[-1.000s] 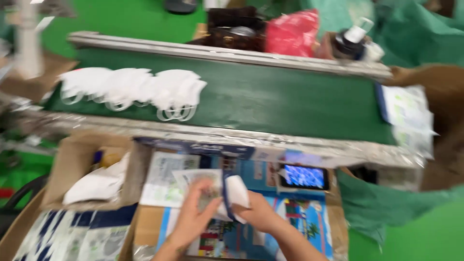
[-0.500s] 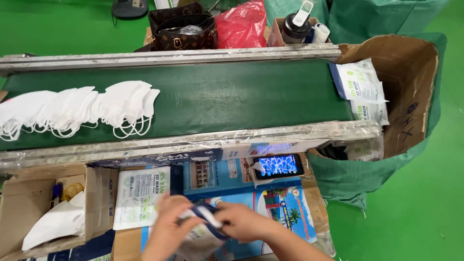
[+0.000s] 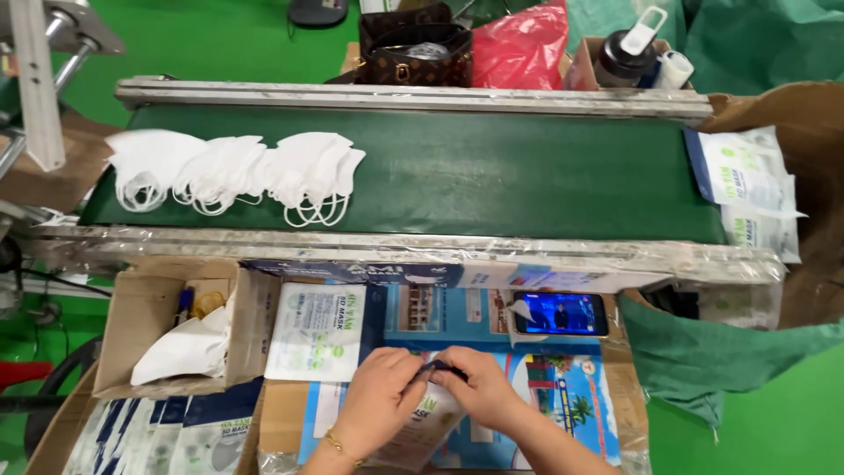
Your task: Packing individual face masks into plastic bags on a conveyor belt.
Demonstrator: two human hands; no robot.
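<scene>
**Both hands pinch a mask pouch at the near edge of the bench**

The left hand (image 3: 380, 391) and the right hand (image 3: 479, 387) meet fingertip to fingertip over a flat mask pouch (image 3: 420, 413), each pinching its dark top edge, with the fingers curled in and pressed close. A thin bracelet (image 3: 341, 449) sits on the left wrist. The pouch lies on a blue printed carton (image 3: 545, 413) at the near edge of the bench.

Just to the left of the hands lies a second white pouch (image 3: 316, 330), flat on the carton. Further left stands an open cardboard box (image 3: 132, 325) with a white mask (image 3: 185, 347) inside. A stack of more pouches (image 3: 158, 440) fills the near left corner.

Beyond the right hand, a phone (image 3: 560, 314) with a lit screen rests on the carton.

Across the far side runs a green conveyor belt (image 3: 527, 176). A row of overlapping white masks (image 3: 237, 171) lies on its left end, and sealed pouches (image 3: 747, 189) hang off its right end into a large cardboard box (image 3: 809, 123).
</scene>
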